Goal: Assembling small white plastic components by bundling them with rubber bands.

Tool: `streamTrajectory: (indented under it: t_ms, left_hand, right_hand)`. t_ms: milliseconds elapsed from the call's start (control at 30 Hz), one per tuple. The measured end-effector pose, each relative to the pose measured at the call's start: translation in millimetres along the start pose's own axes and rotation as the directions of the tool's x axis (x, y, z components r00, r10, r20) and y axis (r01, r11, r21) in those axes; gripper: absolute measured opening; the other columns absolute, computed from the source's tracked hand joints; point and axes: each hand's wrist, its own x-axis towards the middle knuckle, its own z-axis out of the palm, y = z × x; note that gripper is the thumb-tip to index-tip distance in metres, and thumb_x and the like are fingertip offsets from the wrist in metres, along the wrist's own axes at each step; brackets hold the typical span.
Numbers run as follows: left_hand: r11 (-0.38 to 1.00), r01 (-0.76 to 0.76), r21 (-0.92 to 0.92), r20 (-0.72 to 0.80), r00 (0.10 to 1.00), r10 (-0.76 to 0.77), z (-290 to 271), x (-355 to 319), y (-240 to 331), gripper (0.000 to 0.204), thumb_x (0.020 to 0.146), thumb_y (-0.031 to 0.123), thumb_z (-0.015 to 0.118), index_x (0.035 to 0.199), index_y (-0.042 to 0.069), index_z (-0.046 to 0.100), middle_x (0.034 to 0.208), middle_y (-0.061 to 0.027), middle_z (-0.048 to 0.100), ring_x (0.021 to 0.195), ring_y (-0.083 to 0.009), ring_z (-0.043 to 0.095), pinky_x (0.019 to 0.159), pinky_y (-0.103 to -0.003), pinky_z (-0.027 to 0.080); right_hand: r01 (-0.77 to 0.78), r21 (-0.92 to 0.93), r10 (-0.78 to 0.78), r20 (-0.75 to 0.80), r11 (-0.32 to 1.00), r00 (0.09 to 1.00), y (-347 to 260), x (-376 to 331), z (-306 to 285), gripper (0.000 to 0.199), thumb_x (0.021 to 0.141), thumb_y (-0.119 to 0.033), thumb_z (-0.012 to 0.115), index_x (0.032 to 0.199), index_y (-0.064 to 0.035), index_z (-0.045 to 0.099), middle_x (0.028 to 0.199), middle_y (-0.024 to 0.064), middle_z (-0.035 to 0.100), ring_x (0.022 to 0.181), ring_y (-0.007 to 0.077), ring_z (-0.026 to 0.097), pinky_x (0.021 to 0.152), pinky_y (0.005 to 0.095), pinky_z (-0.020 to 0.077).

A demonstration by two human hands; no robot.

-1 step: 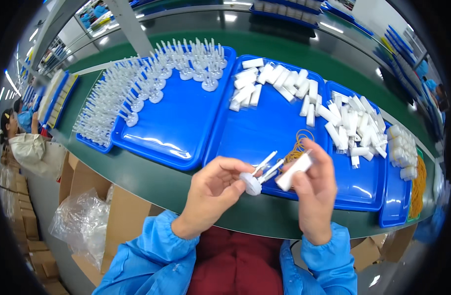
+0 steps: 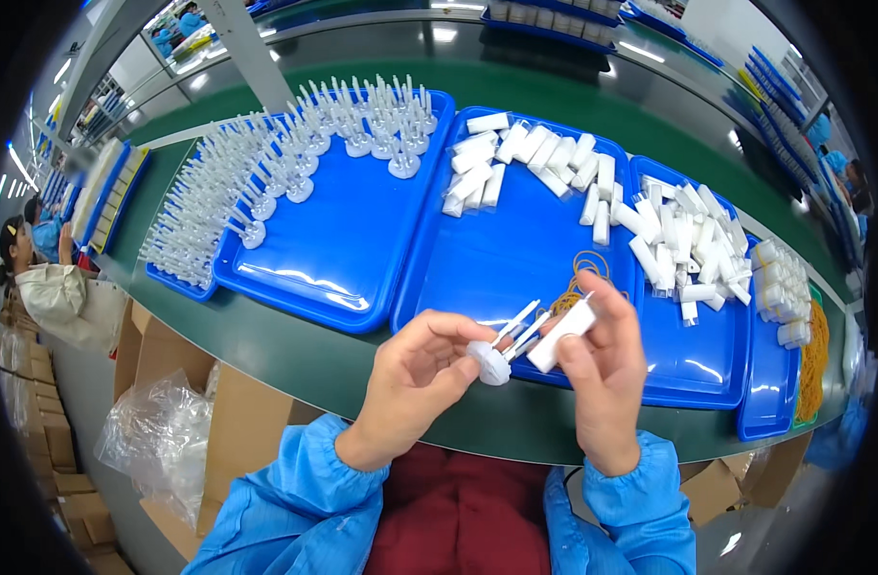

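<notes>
My left hand [image 2: 415, 369] is closed round a clear plastic piece [image 2: 490, 362] with a round base, its thin white prongs pointing up and to the right. Between the thumb and fingers of my right hand [image 2: 606, 369] is a small white rectangular block [image 2: 561, 335], tilted, with its lower end close to the prongs. From this view I cannot tell whether block and prongs touch. Behind the fingers, tan rubber bands [image 2: 589, 266] lie in the middle blue tray [image 2: 496, 259], partly hidden by my right hand.
Many similar pronged pieces [image 2: 194, 216] stand at the left, some in a blue tray [image 2: 319, 259]. White blocks [image 2: 688, 235] lie piled in the right blue tray [image 2: 693, 369]. More rubber bands [image 2: 810, 359] heap at far right. A cardboard box [image 2: 242, 450] is below the table; a person [image 2: 51, 278] is at far left.
My right hand has shifted slightly left and down, bringing the white block closer to the prongs. My left hand keeps the pronged piece in nearly the same place.
</notes>
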Motion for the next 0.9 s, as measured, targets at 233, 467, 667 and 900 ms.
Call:
streamTrajectory:
  t_ms: [233, 467, 667, 900]
  left_hand:
    - [1.0, -0.021, 0.009, 0.129, 0.991, 0.02, 9, -14, -2, 0.028, 0.086, -0.01, 0.069, 0.108, 0.0, 0.055, 0.111, -0.0185, 0.065, 0.102, -0.0237, 0.067, 0.09, -0.038, 0.056]
    - [0.976, -0.147, 0.161, 0.217, 0.97, 0.11, 7, -19, -6, 0.024, 0.089, 0.002, 0.074, 0.112, 0.006, 0.067, 0.112, -0.0095, 0.073, 0.1, -0.0146, 0.064, 0.077, -0.027, 0.043]
    - [0.945, -0.166, 0.282, 0.221, 0.97, 0.105, 12, -18, -1, 0.023, 0.086, -0.002, 0.073, 0.107, 0.006, 0.067, 0.106, -0.0113, 0.073, 0.095, -0.0193, 0.067, 0.078, -0.031, 0.047]
    - [0.574, -0.541, 0.615, 0.332, 0.837, 0.435, 22, -5, -2, 0.028, 0.073, -0.004, 0.077, 0.097, 0.009, 0.071, 0.108, -0.0083, 0.074, 0.088, -0.0245, 0.071, 0.072, -0.031, 0.049]
  right_hand:
    - [-0.126, 0.161, 0.137, -0.056, 0.979, 0.989, 2, 5, -18, 0.054, 0.102, -0.018, 0.057, 0.148, 0.0001, 0.037, 0.113, 0.0139, 0.063, 0.097, 0.016, 0.063, 0.083, 0.03, 0.054]
    - [-0.125, 0.165, 0.126, 0.003, 0.978, 0.992, 2, 4, -29, 0.051, 0.103, -0.019, 0.053, 0.148, -0.0014, 0.038, 0.107, 0.0138, 0.065, 0.094, 0.0162, 0.064, 0.079, 0.0312, 0.0554]
    - [0.021, -0.019, -0.02, 0.043, 1.0, 0.999, 7, -3, -33, 0.053, 0.101, -0.014, 0.057, 0.148, 0.0025, 0.037, 0.11, 0.0165, 0.066, 0.098, 0.0168, 0.065, 0.084, 0.0308, 0.0544]
    - [0.185, -0.088, -0.171, 0.147, 0.979, 0.974, 14, -27, -33, 0.058, 0.096, 0.0, 0.062, 0.147, 0.0027, 0.037, 0.111, 0.019, 0.066, 0.103, 0.0212, 0.066, 0.089, 0.0329, 0.0543]
